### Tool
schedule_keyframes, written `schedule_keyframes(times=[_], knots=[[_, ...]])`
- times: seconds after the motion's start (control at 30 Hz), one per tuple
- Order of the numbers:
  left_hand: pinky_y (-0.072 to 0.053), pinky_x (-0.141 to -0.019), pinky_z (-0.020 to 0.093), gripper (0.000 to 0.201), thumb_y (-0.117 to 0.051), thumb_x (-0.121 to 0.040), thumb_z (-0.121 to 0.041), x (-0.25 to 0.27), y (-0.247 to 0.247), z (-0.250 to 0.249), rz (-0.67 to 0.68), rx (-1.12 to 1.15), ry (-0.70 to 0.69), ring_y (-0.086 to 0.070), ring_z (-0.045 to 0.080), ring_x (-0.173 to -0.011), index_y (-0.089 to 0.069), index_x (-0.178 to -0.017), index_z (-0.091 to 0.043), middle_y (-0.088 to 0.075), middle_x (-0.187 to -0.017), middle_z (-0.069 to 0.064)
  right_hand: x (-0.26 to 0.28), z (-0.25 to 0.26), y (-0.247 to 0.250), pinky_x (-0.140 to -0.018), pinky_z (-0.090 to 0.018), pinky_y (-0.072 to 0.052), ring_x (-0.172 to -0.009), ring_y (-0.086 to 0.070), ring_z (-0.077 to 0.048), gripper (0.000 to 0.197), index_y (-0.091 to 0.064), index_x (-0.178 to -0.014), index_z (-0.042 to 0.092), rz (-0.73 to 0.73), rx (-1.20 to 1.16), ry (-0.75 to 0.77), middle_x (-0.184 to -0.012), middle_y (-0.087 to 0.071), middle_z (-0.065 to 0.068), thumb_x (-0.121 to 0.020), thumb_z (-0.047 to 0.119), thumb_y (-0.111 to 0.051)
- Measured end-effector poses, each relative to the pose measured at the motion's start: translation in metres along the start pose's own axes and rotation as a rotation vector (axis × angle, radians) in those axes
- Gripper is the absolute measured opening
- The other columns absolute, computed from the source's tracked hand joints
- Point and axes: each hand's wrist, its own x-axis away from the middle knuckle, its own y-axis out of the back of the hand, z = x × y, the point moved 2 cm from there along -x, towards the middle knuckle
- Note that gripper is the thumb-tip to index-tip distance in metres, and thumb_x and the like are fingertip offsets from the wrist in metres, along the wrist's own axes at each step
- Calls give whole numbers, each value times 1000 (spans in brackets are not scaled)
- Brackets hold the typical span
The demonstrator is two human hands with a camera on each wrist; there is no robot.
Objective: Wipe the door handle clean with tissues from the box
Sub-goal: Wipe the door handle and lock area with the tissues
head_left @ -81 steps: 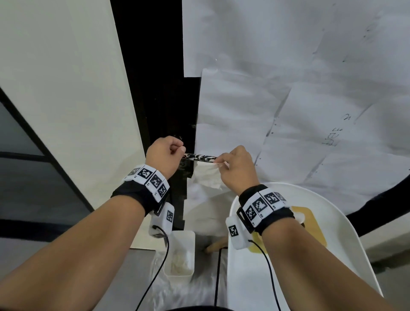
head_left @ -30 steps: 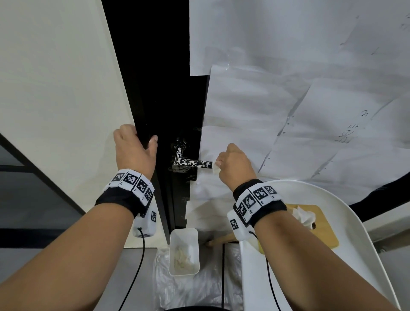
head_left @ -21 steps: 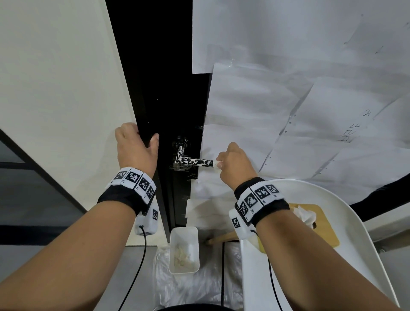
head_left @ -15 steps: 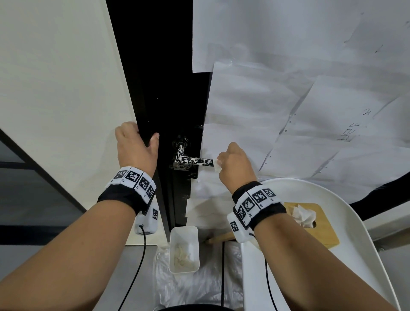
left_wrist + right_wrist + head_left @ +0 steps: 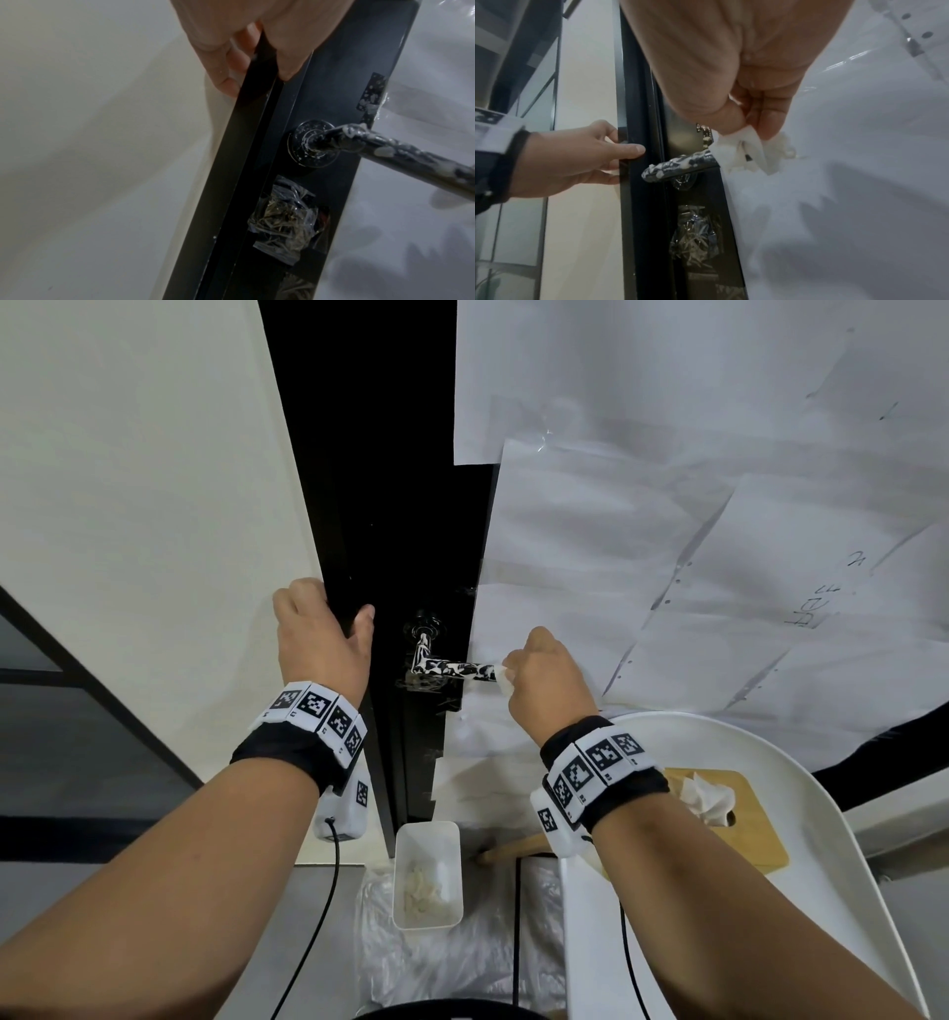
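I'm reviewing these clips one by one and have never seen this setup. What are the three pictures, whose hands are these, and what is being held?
No robot here: a person wears one camera on the head and one on each wrist, on bands with black-and-white markers. The head view looks down at both hands; each wrist view looks along its own hand. The left hand grips the edge of the black door. The right hand pinches a crumpled white tissue against the free end of the door handle, which is smeared with white blotches. Lower right, a tissue box with a wooden top sits on a white chair. A small white bin holding used tissues stands below the handle.
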Motion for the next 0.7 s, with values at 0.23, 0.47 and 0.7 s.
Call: schedule_keyframes(times=[0.23, 0.47, 0.7], knots=[[-43, -64, 34, 39, -65, -86, -29, 1, 0, 1, 5, 3, -13, -40, 20, -74, -44, -106, -3, -46, -108, 17, 1, -3, 6, -60, -32, -37, -78, -44, -25, 20, -65, -84, -1, -27, 22, -66, -99, -48, -13, -80, -10, -47], [-44, -65, 34, 39, -65, -86, -29, 0, -1, 3, 7, -3, -15, -39, 19, -76, -44, -107, -4, -46, -109, 16, 3, -3, 5, -60, -33, -38, -81, -46, -28, 19, -63, -82, -4, -7, 1, -37, -100, -48, -14, -78, -11, -46], [-41, -63, 33, 39, -65, -86, -29, 2, -1, 2, 14, 3, -6, -41, 21, -73, -43, -107, -4, -45, -109, 16, 7, 10, 6, -60, -32, -33, -84, -44, -27, 19, -59, -77, -3, 3, 18, 4, -101, -46, -14, -76, -14, -43]])
